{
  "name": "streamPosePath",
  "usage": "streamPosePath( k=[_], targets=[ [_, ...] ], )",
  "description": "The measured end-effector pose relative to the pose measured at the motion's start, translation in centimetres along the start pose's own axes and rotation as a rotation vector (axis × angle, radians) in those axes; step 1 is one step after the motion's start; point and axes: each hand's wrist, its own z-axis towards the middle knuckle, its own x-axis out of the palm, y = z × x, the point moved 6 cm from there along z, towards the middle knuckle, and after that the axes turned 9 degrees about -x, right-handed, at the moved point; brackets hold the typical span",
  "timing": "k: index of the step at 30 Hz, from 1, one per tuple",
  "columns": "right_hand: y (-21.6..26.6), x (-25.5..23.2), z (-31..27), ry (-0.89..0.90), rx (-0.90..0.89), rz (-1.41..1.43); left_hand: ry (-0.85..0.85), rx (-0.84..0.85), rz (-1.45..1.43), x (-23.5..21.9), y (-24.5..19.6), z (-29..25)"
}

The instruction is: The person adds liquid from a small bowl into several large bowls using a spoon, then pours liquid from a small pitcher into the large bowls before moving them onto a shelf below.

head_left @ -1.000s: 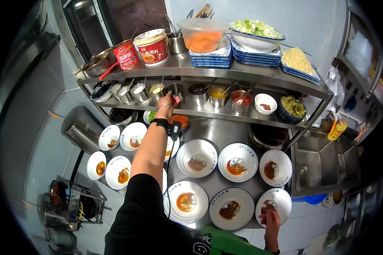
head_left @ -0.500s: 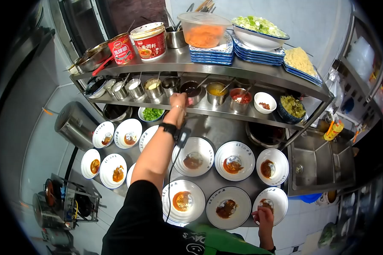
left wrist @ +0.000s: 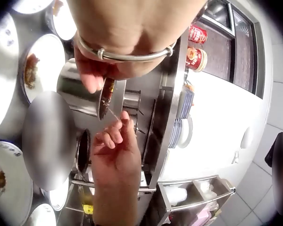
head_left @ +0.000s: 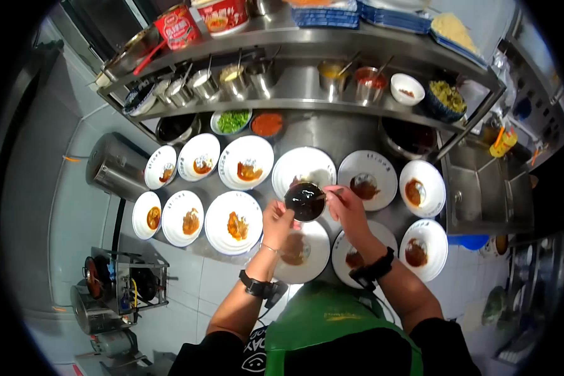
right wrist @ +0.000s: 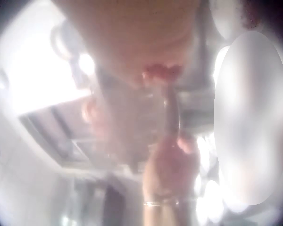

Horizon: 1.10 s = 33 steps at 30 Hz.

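Observation:
My left hand point(head_left: 278, 220) grips a small steel pot point(left wrist: 79, 89) of dark sauce by its side, above the bowls in the middle of the table. Glossy, nearly black sauce point(head_left: 305, 200) shows inside its rim in the head view. At the pot's right, my right hand point(head_left: 349, 213) pinches the thin handle of a spoon point(left wrist: 114, 114) that dips into the sauce; the spoon's lower end is hidden. Beneath the pot are two white bowls, a far bowl point(head_left: 297, 160) and a near bowl point(head_left: 313, 260), partly covered by hands and pot. The right wrist view is badly blurred.
Several more white bowls with brown-red seasoning, such as one bowl point(head_left: 234, 222), stand in two rows. Steel seasoning pots line the lower shelf point(head_left: 294, 94) beyond. Chopped greens point(head_left: 233, 120) and a red powder bowl point(head_left: 267, 124) sit below it. A sink point(head_left: 476, 194) lies right.
My left hand has taken the dark sauce pot off the lower shelf and brought it over the bowls. My right hand has risen from the near right bowl to the spoon. The head view tilted downward.

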Motion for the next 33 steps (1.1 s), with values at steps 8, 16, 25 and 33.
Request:
streamPosePath(
  k=[8, 16, 25, 33],
  targets=[
    [2.4, 7.2, -6.1, 0.215, -0.409, -0.628, -0.133, 0.025, 0.003, -7.3, 0.8, -6.9],
    [-6.3, 7.6, -6.9, 0.023, 0.078, 0.198, -0.348, 0.045, 0.016, -12.9, 1.1, -11.4],
    [-8.5, 14.1, -5.2, 0.138, 0.136, 0.26, -0.531, -0.054, -0.19, -19.7, 1.0, -12.9],
    [-13.6, 24.9, -1.2, 0.104, 0.25, 0.189, -0.534, -0.06, -0.251, -31.7, -0.5, -9.5]
  ],
)
